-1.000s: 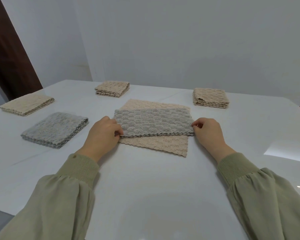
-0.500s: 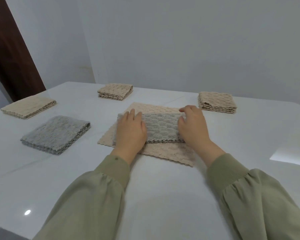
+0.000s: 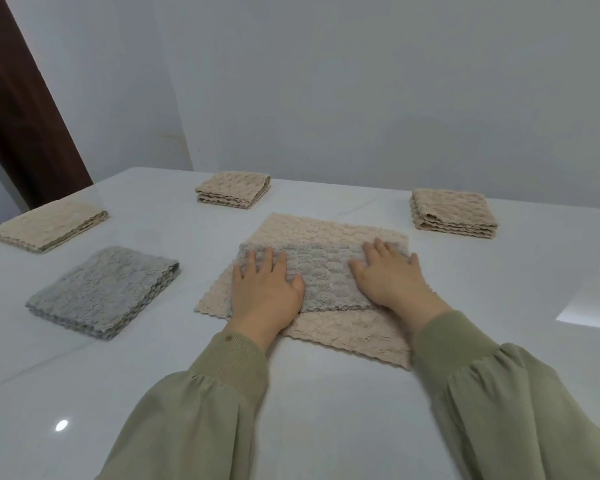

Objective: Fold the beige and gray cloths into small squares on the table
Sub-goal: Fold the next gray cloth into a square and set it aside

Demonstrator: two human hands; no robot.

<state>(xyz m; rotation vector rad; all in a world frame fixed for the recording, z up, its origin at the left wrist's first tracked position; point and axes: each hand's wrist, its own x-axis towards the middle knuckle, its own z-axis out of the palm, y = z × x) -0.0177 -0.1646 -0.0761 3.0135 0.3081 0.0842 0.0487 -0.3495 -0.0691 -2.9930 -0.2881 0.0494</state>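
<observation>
Gray cloth (image 3: 326, 275), folded to a long strip, lying across the open beige cloth (image 3: 343, 337) beneath it on the table (image 3: 326, 427). Left hand (image 3: 265, 294) flat on the strip's left end, fingers straight and spread; right hand (image 3: 390, 275) flat on its right end, spread likewise, neither pinching anything. By the look of it, smoothing this fold ahead of the next. Press outward from the strip's middle toward both ends to flatten the pile. Check the strip's scalloped near edges for a flush match. Then pinch one end by both corners and carry it over to the other end, corner to corner, for a square. Lift only the strip, to avoid dragging and wrinkling the beige layer under it. Left of the strip, well apart, finished gray square (image 3: 101, 292); farther left, far-left beige square (image 3: 49, 225); behind the strip, rear beige square (image 3: 232, 187); behind and right of it, right beige square (image 3: 452, 213), all folded.
</observation>
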